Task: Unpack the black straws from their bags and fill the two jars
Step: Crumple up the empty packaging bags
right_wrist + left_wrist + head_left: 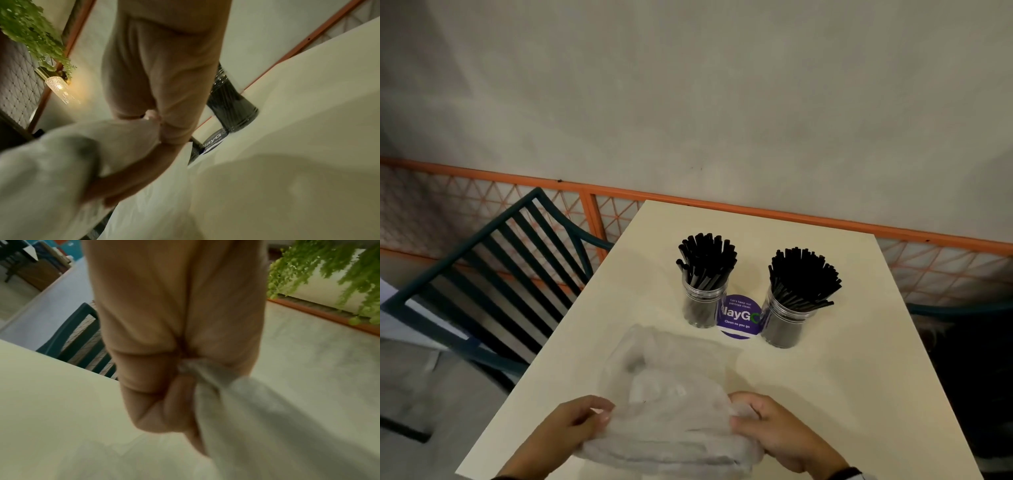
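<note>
Both hands hold a crumpled clear plastic bag (667,411) on the cream table (859,394): left hand (575,425) pinching one end, right hand (767,428) gripping the other. Beyond them, two jars (702,308) (786,325) stand packed with black straws (705,257). Filling looks finished; what likely remains is clearing the seemingly empty bag.

Plastic bag (671,394) blurred; purple sticker (739,317) half hidden behind 2 jars (703,306)
</note>
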Demonstrator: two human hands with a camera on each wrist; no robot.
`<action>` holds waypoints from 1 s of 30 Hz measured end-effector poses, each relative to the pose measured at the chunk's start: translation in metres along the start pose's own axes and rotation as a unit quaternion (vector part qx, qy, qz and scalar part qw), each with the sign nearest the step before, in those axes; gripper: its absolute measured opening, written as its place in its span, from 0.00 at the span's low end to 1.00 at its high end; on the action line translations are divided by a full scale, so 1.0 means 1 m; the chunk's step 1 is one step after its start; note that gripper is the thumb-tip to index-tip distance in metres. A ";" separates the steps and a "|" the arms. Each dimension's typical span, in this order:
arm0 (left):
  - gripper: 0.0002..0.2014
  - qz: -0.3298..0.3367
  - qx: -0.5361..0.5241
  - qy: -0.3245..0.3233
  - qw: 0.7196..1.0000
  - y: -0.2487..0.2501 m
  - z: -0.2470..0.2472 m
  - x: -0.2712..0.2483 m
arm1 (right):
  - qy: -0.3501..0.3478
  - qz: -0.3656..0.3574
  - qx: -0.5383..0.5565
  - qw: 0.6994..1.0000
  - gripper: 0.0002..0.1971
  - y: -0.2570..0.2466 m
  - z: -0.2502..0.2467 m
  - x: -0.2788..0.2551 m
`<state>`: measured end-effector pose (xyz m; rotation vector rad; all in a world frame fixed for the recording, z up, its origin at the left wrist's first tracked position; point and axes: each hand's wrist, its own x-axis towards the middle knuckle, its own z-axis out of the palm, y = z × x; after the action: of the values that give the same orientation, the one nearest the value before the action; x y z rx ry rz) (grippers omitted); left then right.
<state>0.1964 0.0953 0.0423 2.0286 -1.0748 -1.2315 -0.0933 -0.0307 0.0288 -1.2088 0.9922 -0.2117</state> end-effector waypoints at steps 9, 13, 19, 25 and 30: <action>0.13 0.102 -0.032 -0.017 0.994 0.009 0.036 -0.050 | 0.084 -0.119 -0.046 0.988 0.26 0.022 -0.005 -0.029; 0.28 0.145 0.054 -0.019 0.988 0.014 0.051 -0.068 | 0.108 -0.154 -0.115 0.975 0.31 0.023 0.004 -0.035; 0.61 0.231 0.195 -0.036 0.953 0.044 0.089 -0.083 | 0.117 -0.208 -0.073 0.968 0.27 0.006 0.021 -0.049; 0.20 0.265 0.229 0.156 0.924 0.038 0.076 -0.071 | 0.112 -0.306 -0.056 0.944 0.25 -0.022 0.020 -0.074; 0.14 0.227 -0.092 0.081 0.966 0.056 0.045 -0.071 | -0.012 -0.226 -0.094 0.969 0.20 -0.021 0.051 -0.074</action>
<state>0.1170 0.1229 0.0987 1.5939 -1.2090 -0.8754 -0.0916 0.0419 0.0859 -1.6022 0.7155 -0.4676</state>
